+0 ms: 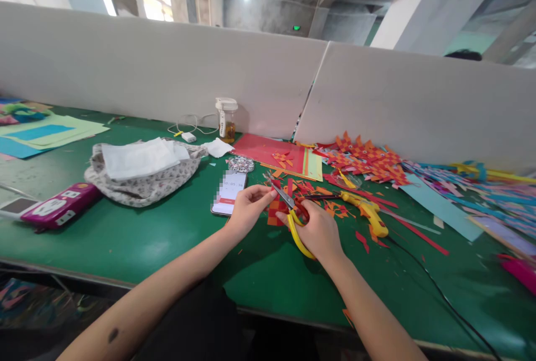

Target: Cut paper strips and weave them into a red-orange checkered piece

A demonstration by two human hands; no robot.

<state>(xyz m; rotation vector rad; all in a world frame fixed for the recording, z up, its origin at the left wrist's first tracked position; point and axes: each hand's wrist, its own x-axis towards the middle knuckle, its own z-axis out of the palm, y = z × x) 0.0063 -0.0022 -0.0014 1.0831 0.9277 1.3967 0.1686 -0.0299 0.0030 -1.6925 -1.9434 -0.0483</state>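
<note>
Head view: a small red-and-orange woven paper piece (275, 211) is pinched at its edge by the left hand (247, 208) and held just above the green table (138, 244), near centre, so the blades can reach it. Yellow-handled scissors (293, 217) are gripped by the right hand (319, 231), fingers closed through the loops. A white phone (229, 193) lies just beyond, to the left.

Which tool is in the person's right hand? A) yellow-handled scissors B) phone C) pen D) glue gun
A: the right hand has its fingers through the loops of the yellow-handled scissors, blades at the red-and-orange woven paper piece that the left hand pinches; the glue gun lies on the table beside it.
</note>
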